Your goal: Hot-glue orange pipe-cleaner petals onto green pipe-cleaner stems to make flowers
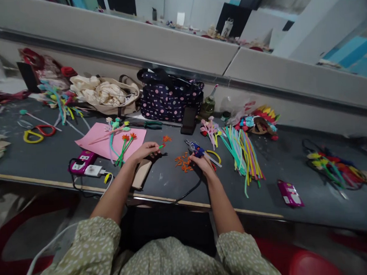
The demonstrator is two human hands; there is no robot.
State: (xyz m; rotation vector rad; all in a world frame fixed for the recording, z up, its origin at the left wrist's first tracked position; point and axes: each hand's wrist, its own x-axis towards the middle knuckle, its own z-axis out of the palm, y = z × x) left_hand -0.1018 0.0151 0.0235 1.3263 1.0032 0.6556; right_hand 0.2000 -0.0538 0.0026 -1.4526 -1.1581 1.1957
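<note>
My left hand [145, 150] pinches the green stem of a small pipe-cleaner flower with an orange head [166, 139], held just above the dark table [49, 155]. A blue glue gun [197, 150] is gripped in my right hand [201, 163], its nozzle pointing left and away from me, its black cord running off the table's front edge. A heap of small orange petal pieces [183, 162] lies between my hands. A brown cardboard piece [142, 174] lies under my left wrist.
Finished flowers lie on a pink sheet [102, 144]. A bundle of coloured pipe cleaners [244, 152] lies right of my hand. Also here: a polka-dot bag [169, 98], a black phone [188, 121], green pliers [152, 124], a pink power strip [82, 162], a pink packet [290, 193], scissors [38, 132].
</note>
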